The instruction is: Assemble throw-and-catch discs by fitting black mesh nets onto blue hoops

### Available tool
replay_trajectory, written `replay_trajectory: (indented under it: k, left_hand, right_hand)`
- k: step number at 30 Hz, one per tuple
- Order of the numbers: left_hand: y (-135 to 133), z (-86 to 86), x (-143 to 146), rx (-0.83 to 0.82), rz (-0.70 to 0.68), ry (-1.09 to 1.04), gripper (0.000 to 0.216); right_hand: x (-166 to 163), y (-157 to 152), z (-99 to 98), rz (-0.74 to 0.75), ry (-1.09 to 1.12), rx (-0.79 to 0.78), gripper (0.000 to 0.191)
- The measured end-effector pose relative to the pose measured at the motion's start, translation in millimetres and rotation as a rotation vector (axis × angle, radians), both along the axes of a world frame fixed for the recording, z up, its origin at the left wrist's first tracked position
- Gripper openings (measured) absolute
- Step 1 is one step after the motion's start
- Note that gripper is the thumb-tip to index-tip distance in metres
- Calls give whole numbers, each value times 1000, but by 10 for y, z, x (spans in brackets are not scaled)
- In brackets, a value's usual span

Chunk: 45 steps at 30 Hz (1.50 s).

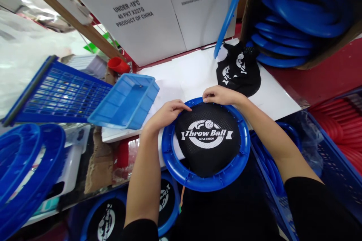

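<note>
A blue plastic ring [181, 171] lies in front of me on the edge of a white board [195, 73]. A black mesh disc [207, 139] printed "Throw Ball" is stretched partly over it. My left hand [166, 115] pinches the mesh edge at the ring's upper left. At the ring's top rim, my right hand [219, 96] presses the mesh with its fingers curled.
A pile of black mesh discs [240, 69] lies behind the ring. Blue rings [285, 26] fill a cardboard box at the back right. A blue tray [127, 99] and blue basket [56, 92] stand on the left. Finished discs [109, 220] sit below. Red rings [346, 128] lie at right.
</note>
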State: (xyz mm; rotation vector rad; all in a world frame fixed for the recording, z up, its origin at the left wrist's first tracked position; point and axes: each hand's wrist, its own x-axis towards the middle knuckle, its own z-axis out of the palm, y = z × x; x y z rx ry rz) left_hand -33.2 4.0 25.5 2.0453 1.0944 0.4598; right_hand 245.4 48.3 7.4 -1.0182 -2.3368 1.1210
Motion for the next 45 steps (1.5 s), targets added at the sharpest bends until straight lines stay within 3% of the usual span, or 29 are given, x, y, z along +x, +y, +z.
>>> replay_trajectory:
  k: [3,7,14,19,22,26,31,37,45]
  left_hand:
    - [-20,-12,30,34,1,10,33]
    - [-50,-41,101,150,23,13,30]
    - [-52,-108,204,316,12,55,23]
    - [-91,-108,189,376,-19,41,19]
    - [-87,-57,246,370,-35,1,16]
    - [10,16,512,367,-66,44,21]
    - [114,-54,823,380,-150,150,18]
    - [112,-202,715,377,-129,39,16]
    - [120,-228,687,376,-152,14,24]
  right_hand:
    - [20,-10,12,-3,24,-34,12]
    - [51,-1,69,7,127,-117,26]
    - [6,94,65,95,38,-78,32]
    - [142,60,90,36,51,-91,27]
    - [284,21,161,24,-19,-63,28]
    - [378,22,212,114,-87,-56,24]
    - [366,92,140,157,-33,-84,17]
    - [407,147,76,170,-42,-83,21]
    - [449,133,69,165,-40,-105,22]
